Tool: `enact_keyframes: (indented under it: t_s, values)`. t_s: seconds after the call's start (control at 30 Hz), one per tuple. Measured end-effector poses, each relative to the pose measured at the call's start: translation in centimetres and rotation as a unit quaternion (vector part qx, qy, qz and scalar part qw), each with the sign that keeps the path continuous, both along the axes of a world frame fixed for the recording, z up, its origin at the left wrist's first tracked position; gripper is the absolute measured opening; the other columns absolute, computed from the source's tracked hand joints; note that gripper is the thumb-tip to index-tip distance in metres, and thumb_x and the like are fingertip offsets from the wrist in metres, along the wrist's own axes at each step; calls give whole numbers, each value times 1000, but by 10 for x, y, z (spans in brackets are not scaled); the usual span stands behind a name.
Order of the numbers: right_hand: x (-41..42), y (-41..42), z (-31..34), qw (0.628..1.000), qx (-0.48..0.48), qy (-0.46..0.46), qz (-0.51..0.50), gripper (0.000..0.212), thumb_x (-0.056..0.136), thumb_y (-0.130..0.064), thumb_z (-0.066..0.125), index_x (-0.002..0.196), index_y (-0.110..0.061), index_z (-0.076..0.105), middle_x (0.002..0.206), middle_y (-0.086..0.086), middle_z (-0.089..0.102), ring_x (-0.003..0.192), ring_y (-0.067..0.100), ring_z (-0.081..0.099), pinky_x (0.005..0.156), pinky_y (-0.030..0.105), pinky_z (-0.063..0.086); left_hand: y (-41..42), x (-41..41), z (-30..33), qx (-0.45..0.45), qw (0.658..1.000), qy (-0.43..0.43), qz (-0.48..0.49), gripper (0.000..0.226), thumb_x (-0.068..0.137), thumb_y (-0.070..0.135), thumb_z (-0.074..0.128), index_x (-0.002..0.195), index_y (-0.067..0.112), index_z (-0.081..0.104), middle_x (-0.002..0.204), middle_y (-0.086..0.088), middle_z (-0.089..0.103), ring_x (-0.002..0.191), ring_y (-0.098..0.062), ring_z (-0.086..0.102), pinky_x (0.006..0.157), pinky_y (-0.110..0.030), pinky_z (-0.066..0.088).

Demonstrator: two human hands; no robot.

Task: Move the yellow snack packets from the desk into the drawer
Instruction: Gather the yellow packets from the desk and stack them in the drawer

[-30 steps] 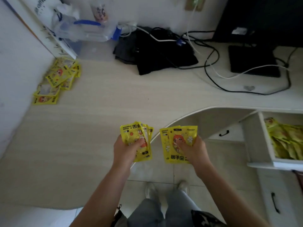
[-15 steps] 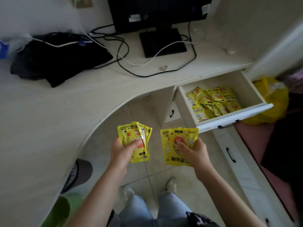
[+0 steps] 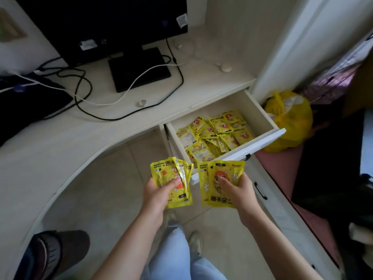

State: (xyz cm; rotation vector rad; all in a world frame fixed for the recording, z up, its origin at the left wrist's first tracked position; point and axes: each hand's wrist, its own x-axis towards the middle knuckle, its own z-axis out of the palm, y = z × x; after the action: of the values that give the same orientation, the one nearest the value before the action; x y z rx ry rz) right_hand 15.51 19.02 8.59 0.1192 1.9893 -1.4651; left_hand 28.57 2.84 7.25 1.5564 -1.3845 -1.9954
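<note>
Drawer (image 3: 268, 118) pulled out, heaped with yellow packets (image 3: 216, 134), left hand (image 3: 157, 195) gripping several packets (image 3: 171, 178), right hand (image 3: 238, 190) likewise.

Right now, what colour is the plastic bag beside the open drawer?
Yellow; the plastic bag shows best in the head view, right of the drawer.

The person's arms are bare, with no sleeves showing. The legs wear light blue jeans (image 3: 173, 253). Pale shoes (image 3: 195, 242) peek out beside the jeans.
</note>
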Motion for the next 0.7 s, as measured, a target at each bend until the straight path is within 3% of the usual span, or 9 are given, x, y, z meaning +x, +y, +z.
enact_keyframes:
  t_s: [0.1, 0.23, 0.37, 0.47, 0.57, 0.7]
  values:
    - [-29, -10, -5, 1000, 3, -2, -7, 28, 85, -17, 69, 111, -20, 61, 102, 2, 72, 92, 22, 70, 82, 48, 58, -8, -29, -5, 9, 1000, -1, 1, 34, 73, 9, 81, 104, 10, 68, 95, -10, 76, 85, -26, 73, 74, -42, 60]
    - [-69, -31, -11, 1000, 9, -5, -9, 31, 86, -18, 68, 115, -21, 60, 105, 2, 72, 92, 21, 70, 82, 44, 58, -28, -69, -17, 14, 1000, -4, -2, 33, 75, 13, 81, 105, 13, 68, 94, -6, 77, 83, -21, 74, 59, -28, 56]
    - [-108, -56, -17, 999, 43, -8, 4, 31, 88, -18, 65, 117, -19, 57, 107, 2, 69, 95, 21, 68, 85, 44, 57, -51, -111, -31, 27, 999, -21, -16, 31, 76, 17, 81, 102, 20, 65, 92, 2, 75, 77, -8, 73, 58, -22, 54]
    - [-136, -71, -24, 997, 72, -14, 12, 33, 88, -17, 65, 120, -15, 54, 110, 5, 67, 98, 24, 67, 88, 47, 56, -63, -137, -42, 36, 998, -32, -28, 29, 78, 16, 79, 102, 20, 63, 99, -1, 74, 87, -14, 71, 73, -30, 55]
    - [-165, -83, -33, 996, 80, -32, 29, 34, 89, -16, 63, 121, -12, 52, 112, 7, 67, 98, 25, 67, 88, 47, 56, -70, -158, -54, 44, 997, -48, -37, 28, 79, 15, 78, 102, 20, 63, 101, -1, 73, 90, -14, 68, 71, -27, 48]
    - [-205, -97, -48, 991, 107, -33, 79, 28, 90, -16, 60, 118, -13, 55, 108, 8, 68, 93, 24, 68, 86, 46, 57, -69, -186, -73, 59, 993, -95, -22, 44, 76, 20, 81, 111, 15, 56, 104, 0, 68, 87, -12, 63, 76, -28, 46]
